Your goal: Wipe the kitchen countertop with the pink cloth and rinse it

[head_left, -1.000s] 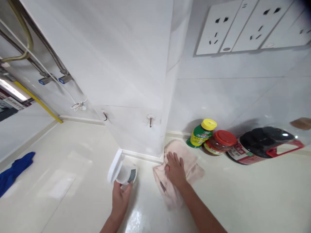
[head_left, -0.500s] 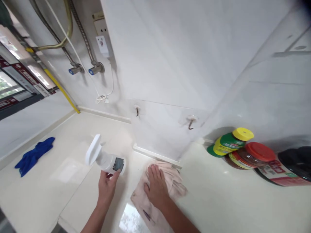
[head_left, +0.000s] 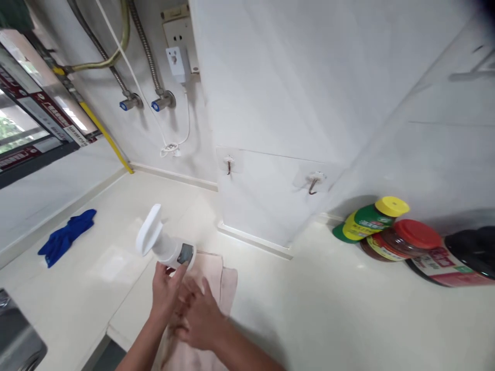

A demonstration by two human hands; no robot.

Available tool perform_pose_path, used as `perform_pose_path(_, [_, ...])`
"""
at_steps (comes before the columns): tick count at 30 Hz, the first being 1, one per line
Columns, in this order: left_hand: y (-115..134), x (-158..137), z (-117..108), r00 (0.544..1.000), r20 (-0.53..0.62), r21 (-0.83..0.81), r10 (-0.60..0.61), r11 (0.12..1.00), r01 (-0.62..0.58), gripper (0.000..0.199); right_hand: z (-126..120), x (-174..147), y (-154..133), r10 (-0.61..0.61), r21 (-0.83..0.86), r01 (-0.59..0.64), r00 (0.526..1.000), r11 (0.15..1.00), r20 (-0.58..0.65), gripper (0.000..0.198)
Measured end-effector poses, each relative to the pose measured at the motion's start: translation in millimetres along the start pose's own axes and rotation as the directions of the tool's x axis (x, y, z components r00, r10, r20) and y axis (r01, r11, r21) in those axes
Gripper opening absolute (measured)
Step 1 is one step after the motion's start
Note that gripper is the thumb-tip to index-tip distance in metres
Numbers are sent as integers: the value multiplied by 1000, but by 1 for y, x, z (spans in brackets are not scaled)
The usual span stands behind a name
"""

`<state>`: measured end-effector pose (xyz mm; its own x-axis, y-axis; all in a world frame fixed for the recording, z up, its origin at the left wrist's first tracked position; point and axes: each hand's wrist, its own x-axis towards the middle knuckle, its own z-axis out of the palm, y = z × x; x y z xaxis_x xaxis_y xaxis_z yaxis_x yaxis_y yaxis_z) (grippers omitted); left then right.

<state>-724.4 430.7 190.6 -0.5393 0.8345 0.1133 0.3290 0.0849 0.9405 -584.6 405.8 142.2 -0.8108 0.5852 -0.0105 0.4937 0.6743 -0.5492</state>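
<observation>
A white spray bottle [head_left: 167, 246] with a dark label is in my left hand [head_left: 166, 291], its fingers closed around the lower part. The bottle leans to the left, nozzle head up. Beneath it, a pale pink cloth [head_left: 228, 281] is spread on the counter [head_left: 309, 304], reaching down to the bottom of the view. My right hand [head_left: 203, 314] lies on this cloth with fingers spread, close beside my left hand. Its fingertips are slightly blurred and partly behind the left hand.
A blue glove [head_left: 67, 236] lies on the left counter, with a metal sink [head_left: 17, 330] at lower left. On the right stand a green-yellow bottle [head_left: 367, 222], a red-lidded jar [head_left: 402, 239] and a black-lidded container [head_left: 452, 260]. Two hooks [head_left: 315, 181] are on the wall [head_left: 266, 196].
My right hand has slid left with the cloth, from below the wall corner to beside my left hand. The left hand keeps hold of the spray bottle. The view has shifted slightly.
</observation>
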Motion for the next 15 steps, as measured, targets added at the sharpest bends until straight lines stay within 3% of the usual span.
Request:
perform_pose_path(3, [-8,1,29,997,82,-65,5,998,0,45,-4,-40,34,160,61,-155,984,986,-79,69])
perform_pose_path(5, [-13,-1,49,992,125,-100,-1,995,13,45,-8,-75,70,349,0,-354,923,935,-161,65])
perform_pose_path(7, [-16,-3,67,988,154,-100,-4,995,20,43,-8,-120,103,460,-106,-502,844,858,-276,59])
perform_pose_path(12, [-21,0,99,978,209,-98,19,995,2,45,10,-261,141,632,-217,-795,588,566,-505,62])
perform_pose_path(15, [-25,6,110,967,252,-90,33,996,-10,50,25,-336,139,730,-113,-929,350,353,-587,70])
